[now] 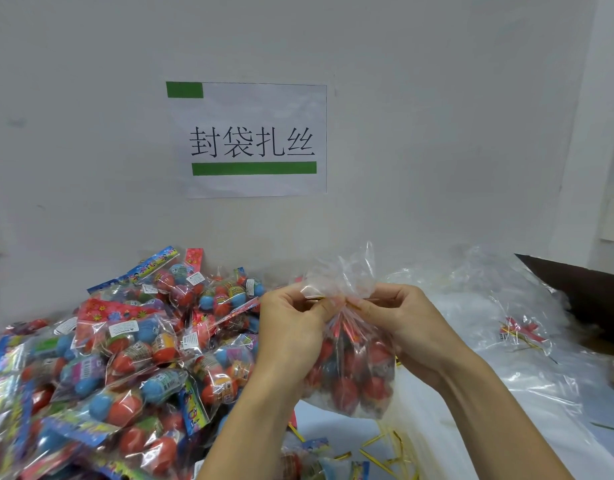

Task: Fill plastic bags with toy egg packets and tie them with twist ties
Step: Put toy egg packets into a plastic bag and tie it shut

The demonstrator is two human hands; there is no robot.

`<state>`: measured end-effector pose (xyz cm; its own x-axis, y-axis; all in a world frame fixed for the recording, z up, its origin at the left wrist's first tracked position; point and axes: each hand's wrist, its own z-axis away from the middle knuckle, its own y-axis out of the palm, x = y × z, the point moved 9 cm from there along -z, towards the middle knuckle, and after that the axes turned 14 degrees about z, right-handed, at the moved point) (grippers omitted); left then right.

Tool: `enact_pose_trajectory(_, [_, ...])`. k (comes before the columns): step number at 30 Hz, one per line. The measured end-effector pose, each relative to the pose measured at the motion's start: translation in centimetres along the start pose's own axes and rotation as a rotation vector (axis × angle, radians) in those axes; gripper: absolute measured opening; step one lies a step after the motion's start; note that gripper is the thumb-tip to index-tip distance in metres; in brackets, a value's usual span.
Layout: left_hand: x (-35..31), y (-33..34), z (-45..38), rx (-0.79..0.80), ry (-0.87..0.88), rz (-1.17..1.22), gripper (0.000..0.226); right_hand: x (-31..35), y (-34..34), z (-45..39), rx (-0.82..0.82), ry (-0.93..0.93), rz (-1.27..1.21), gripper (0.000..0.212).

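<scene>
head view: my left hand (291, 327) and right hand (399, 323) pinch the neck of the filled plastic bag (350, 372) above the desk (333, 434); the film seems thin and slippery, the eggs light, so i judge the gathered neck the best hold.

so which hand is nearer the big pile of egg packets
Left. The left hand pinches the bag neck right beside the pile of egg packets, its back almost against them. The right hand holds the neck's far side, with the filled bag between.
</scene>
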<state>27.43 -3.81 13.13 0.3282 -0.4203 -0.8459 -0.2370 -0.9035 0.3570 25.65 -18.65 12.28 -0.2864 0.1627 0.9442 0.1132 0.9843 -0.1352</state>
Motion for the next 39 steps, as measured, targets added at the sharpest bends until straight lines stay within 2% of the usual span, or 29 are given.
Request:
enact_pose_trajectory(8, [-0.1,0.4,0.2,0.044,0.003,-0.030,0.012,0.1,0.0,0.1,0.088,-0.010,0.061,0.031])
enact_pose_trajectory(11, [-0.2,0.5,0.2,0.057,0.017,-0.044,0.009,0.4,0.2,0.3,0.127,-0.017,0.070,0.008])
enact_pose_trajectory(14, [-0.2,0.7,0.2,0.095,0.022,-0.018,0.006,0.6,0.0,0.4,0.135,-0.024,0.076,0.005])
enact_pose_trajectory(16, [-0.2,0.8,0.2,0.109,0.024,-0.004,0.005,0.7,-0.1,0.5,0.139,-0.025,0.097,0.021])
enact_pose_trajectory(18, [-0.1,0.8,0.2,0.108,0.017,0.001,0.004,0.9,-0.1,0.6,0.153,-0.024,0.112,0.027])
enact_pose_trajectory(23, [0.3,0.6,0.3,0.068,-0.047,0.072,0.015,1.5,0.0,0.9,0.181,-0.059,0.131,0.022])
enact_pose_trajectory(27, [0.6,0.4,0.2,0.032,-0.088,0.140,0.018,1.8,0.0,0.8,0.132,-0.078,0.150,0.008])
enact_pose_trajectory(32, [1.6,0.2,0.3,0.005,-0.210,0.241,0.014,1.8,-0.2,0.6,0.043,-0.085,0.248,0.009])
enact_pose_trajectory(39, [1.9,0.8,0.5,0.064,-0.263,0.318,0.014,2.1,-0.8,0.6,0.014,-0.102,0.298,0.016])
